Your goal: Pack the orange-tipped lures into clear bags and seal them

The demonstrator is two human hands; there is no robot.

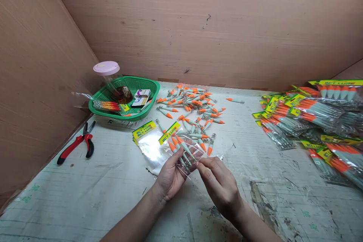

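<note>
My left hand [170, 176] grips the open end of a clear plastic bag [180, 147] with a yellow header card; several orange-tipped grey lures lie inside it. My right hand [219, 183] pinches the same bag's edge from the right, fingers closed. Just left of the bag lies a stack of empty clear bags [149, 141] with yellow cards. Beyond it, a loose pile of orange-tipped lures [193, 106] is spread over the table.
A green basket [150, 100] at back left holds a pink-lidded jar [109, 73], small boxes and a lure pack. Red-handled pliers [76, 143] lie by the left wall. Filled lure packs [314, 121] are heaped at right. Wooden walls close the back and left.
</note>
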